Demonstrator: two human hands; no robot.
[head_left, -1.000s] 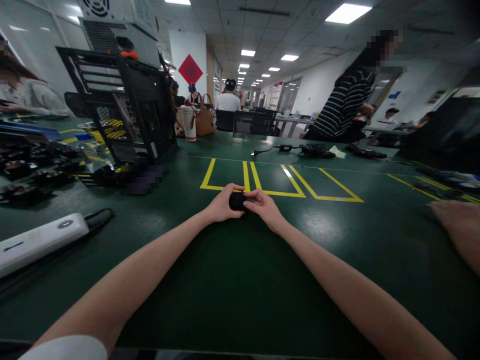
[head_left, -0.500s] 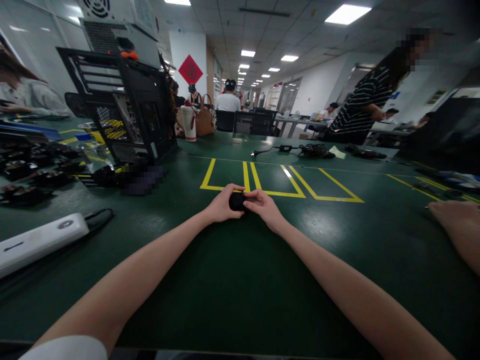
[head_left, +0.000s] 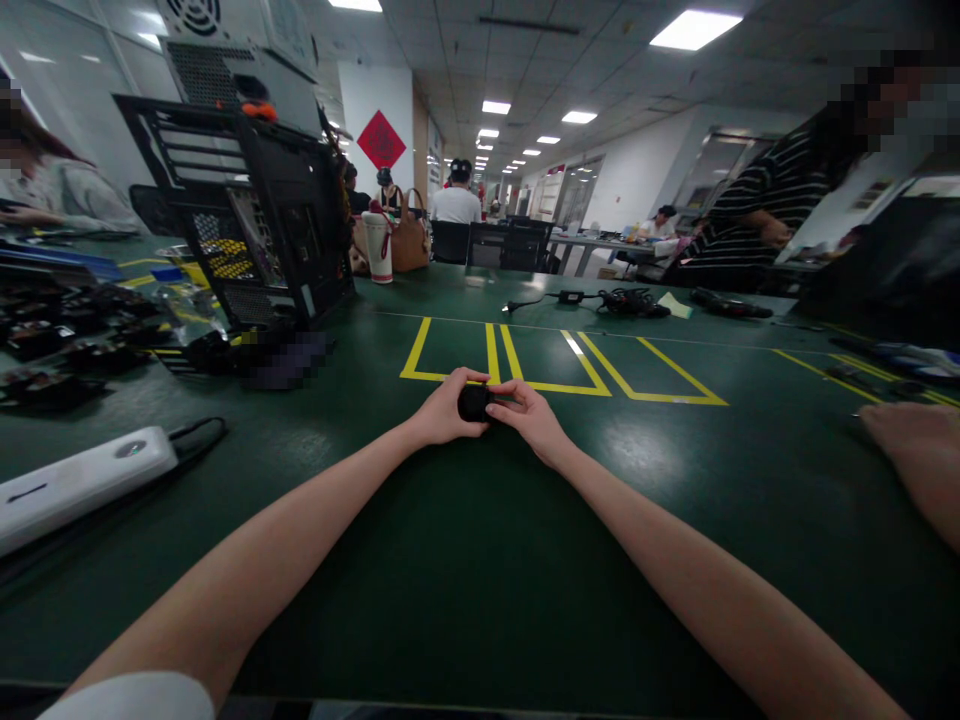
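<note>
A green table [head_left: 480,590] spread below the left hand [head_left: 441,412] and right hand [head_left: 531,412]. Far ahead and leftward of them, a white pillar [head_left: 356,100] bore a red diamond [head_left: 381,140]. Dark chairs [head_left: 489,245] stood well beyond both hands; farther right, a white wall [head_left: 637,170] ran back under a ceiling [head_left: 607,50] with bright lights [head_left: 696,27].

Overall expo. was dim. Light came from overhead ceiling panels [head_left: 696,28], nearest one blown out white, smaller ones running to far end. Green tabletop [head_left: 480,600] threw hazy glare rt of ctr & fell v. dark nr bottom edge. Held black item [head_left: 472,403] was too dark for detail. Wide-angle distortion stretched L & R sides, e.g. striped-shirt person [head_left: 757,200] looked tilted. Far bkgd was soft; top-rt corner went nr black.
</note>
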